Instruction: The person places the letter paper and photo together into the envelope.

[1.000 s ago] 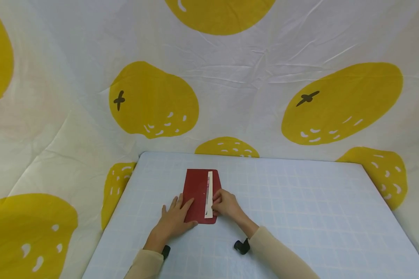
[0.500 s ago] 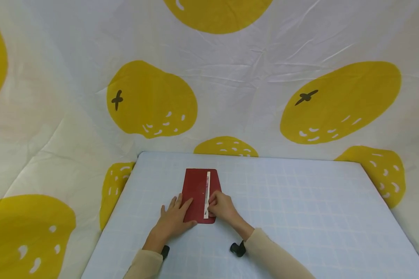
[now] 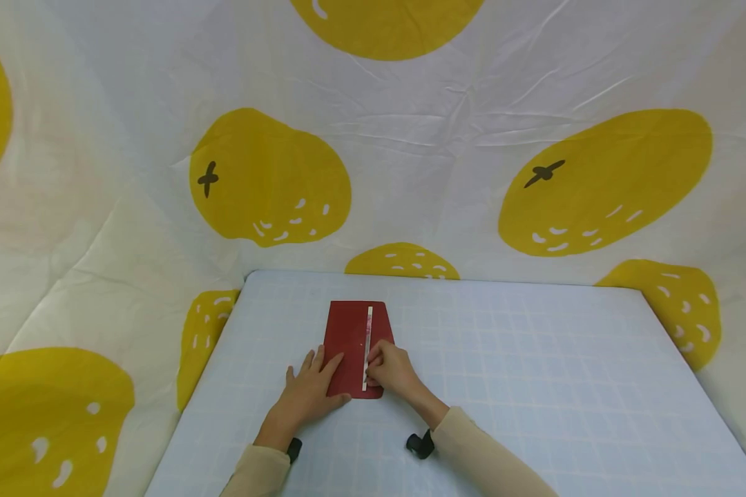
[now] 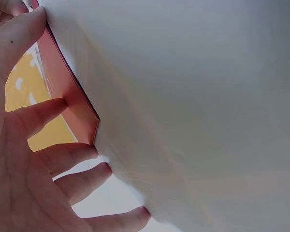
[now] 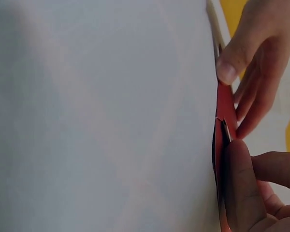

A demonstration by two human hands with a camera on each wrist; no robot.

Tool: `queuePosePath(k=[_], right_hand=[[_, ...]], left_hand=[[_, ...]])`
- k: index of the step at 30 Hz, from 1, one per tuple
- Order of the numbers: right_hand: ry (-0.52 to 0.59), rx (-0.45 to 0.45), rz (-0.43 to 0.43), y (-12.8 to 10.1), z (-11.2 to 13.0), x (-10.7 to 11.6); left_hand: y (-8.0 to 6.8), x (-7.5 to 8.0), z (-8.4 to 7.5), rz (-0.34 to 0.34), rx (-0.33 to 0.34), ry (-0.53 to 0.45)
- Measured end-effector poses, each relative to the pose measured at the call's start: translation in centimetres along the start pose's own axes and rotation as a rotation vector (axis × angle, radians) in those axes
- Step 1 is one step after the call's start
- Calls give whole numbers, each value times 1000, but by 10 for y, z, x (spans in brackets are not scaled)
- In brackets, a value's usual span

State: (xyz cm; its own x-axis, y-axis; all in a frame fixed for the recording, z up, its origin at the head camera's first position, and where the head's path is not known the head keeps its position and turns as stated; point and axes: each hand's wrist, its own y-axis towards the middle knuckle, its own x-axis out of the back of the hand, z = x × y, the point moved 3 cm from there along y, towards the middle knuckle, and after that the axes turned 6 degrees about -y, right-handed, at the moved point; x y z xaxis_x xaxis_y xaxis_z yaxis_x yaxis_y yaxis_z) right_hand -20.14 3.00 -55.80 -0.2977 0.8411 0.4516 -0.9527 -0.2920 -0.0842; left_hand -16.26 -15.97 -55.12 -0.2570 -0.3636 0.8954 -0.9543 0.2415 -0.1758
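Observation:
A red envelope (image 3: 343, 331) lies on the table, its flap opened out to the right. From its mouth shows a narrow strip of a white-edged card or slip (image 3: 369, 338) with a pinkish print. My left hand (image 3: 309, 390) rests with spread fingers on the envelope's left part, the thumb by its near edge. At the mouth, over the flap, my right hand (image 3: 393, 369) pinches the slip's edge with curled fingers. In the right wrist view the envelope (image 5: 224, 101) is seen edge-on, and the fingers hide much of the slip.
The table (image 3: 534, 366) has a pale blue checked cover. Behind it and at the sides hangs a white cloth (image 3: 423, 186) with large yellow fruit prints. Black straps with small devices (image 3: 419, 445) sit at both wrists.
The slip has slid leftward into the envelope, so its visible strip is narrower. My right hand has moved slightly left with it; the left hand stays in place.

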Motion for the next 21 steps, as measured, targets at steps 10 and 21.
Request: queuePosePath(k=[10,21], right_hand=[[53,-9,16,1,-5,0],[156,-42,64,-1,-7,3]], left_hand=[[1,0,0,7,12,10],[2,2,0,1,-12,14]])
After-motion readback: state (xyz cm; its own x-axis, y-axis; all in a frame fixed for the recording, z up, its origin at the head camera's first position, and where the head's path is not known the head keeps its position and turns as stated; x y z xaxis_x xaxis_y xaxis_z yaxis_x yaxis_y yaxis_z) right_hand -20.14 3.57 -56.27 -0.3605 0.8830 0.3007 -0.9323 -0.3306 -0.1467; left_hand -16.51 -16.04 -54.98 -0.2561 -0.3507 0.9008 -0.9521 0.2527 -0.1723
